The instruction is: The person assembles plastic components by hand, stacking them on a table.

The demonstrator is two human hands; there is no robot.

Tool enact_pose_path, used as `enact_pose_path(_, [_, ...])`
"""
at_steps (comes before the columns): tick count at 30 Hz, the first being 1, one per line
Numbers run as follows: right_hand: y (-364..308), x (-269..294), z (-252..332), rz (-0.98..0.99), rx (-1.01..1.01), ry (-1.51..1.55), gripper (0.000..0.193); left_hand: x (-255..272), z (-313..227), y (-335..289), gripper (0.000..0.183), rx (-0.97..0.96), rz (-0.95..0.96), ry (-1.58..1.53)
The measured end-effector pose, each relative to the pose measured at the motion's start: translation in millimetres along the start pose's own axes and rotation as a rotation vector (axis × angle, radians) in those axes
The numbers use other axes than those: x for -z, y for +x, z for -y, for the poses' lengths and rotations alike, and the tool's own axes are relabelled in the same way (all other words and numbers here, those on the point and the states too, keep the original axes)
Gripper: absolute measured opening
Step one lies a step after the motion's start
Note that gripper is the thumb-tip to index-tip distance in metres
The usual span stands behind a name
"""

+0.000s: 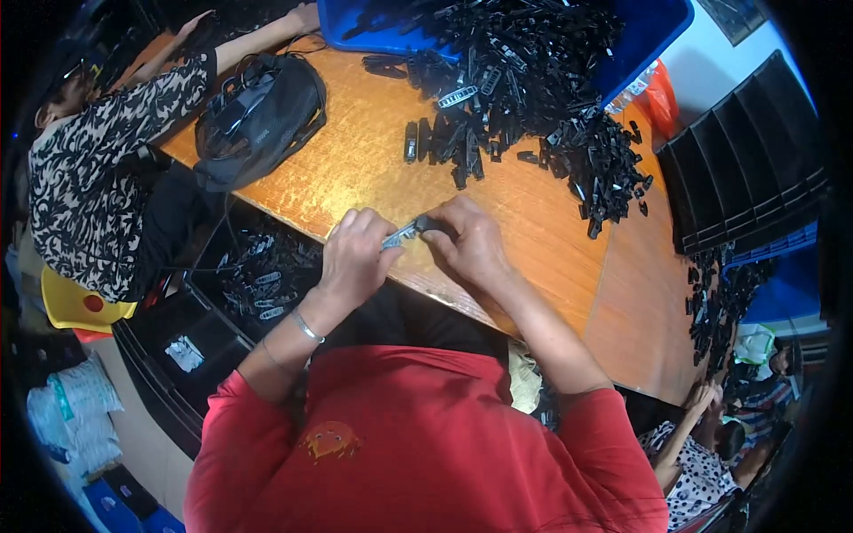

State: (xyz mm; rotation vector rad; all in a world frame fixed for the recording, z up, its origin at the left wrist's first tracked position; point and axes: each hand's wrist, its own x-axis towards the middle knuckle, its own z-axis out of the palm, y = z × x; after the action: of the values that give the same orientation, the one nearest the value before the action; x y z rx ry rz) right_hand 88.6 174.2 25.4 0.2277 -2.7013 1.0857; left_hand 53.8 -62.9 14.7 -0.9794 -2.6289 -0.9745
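Over the table's near edge, both my hands meet at a slim silver-grey part (pixel 400 236) with a black end. My left hand (pixel 353 253) is closed round its grey body, thumb along the side. The black end (pixel 421 223) is pinched between the thumb and fingers of my right hand (pixel 471 238). The part lies tilted, its right end higher in view; its exact kind is too small to make out. Farther off, a heap of black plastic parts (pixel 533 80) spills from a blue bin (pixel 653 44) onto the wooden table (pixel 355 115). A few pieces in it have pale slotted frames (pixel 458 96).
A black mesh bag (pixel 262 120) rests at the table's left. Below it stands a black crate (pixel 191 311) holding similar parts. Black stacked trays (pixel 755 151) rise at the right. One person in a patterned shirt (pixel 98 178) sits left; others sit at the lower right (pixel 697 462).
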Motion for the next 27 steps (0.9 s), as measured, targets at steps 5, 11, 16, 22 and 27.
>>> enact_pose_path(5, [6.2,0.2,2.1,0.019,0.078,-0.016,0.022,-8.3,23.6,8.0,0.029,-0.054,-0.043,-0.058])
enact_pose_path(11, [11.3,-4.8,-3.5,0.011,0.074,-0.044,0.026,-4.1,33.8,23.0,0.028,-0.044,-0.016,0.013])
enact_pose_path(16, [18.2,-5.5,-9.0,0.019,0.048,-0.089,0.026,-1.6,35.9,30.5,0.027,-0.033,-0.058,0.021])
enact_pose_path(22, [30.0,-6.8,-5.8,0.002,0.05,-0.081,0.024,-3.3,37.7,20.0,0.024,-0.006,-0.091,-0.006])
enact_pose_path(27, [38.1,-10.4,-14.3,0.068,0.077,-0.073,0.025,-8.8,39.6,20.9,0.024,-0.045,-0.118,-0.044])
